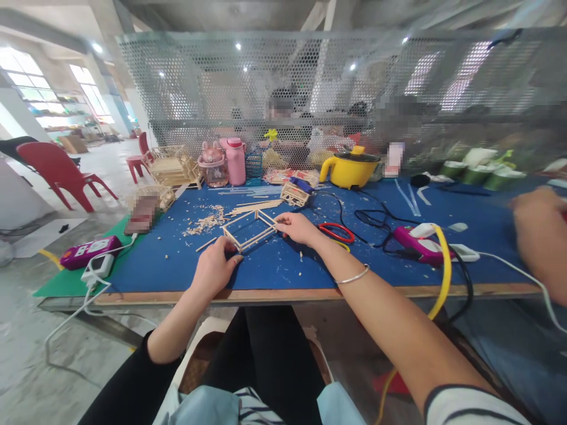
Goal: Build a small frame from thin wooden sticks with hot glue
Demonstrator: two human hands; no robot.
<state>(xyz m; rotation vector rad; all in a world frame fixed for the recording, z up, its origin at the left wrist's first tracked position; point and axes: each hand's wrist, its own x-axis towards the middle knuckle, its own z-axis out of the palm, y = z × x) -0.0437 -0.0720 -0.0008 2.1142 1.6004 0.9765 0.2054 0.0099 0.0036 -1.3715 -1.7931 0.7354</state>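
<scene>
A small open frame of thin wooden sticks (257, 239) is held between my two hands over the blue tabletop. My left hand (215, 265) pinches its near left corner between thumb and fingers. At the right corner, the fingers of my right hand (296, 228) are closed on the same frame. Behind it lie a heap of short wooden bits (207, 222) and a bundle of longer flat sticks (257, 206). A glue gun with a blue part (302, 184) rests beside a small wooden stick model (295, 195).
A yellow pot (354, 170), pink bottle (235, 162) and stacked stick frames (173, 166) stand along the back by a perforated screen. Purple power strips (420, 245) (91, 252) with cables lie at both sides. Red pliers-like handles (337, 232) lie nearby. Another person's blurred hand (543, 236) is at right.
</scene>
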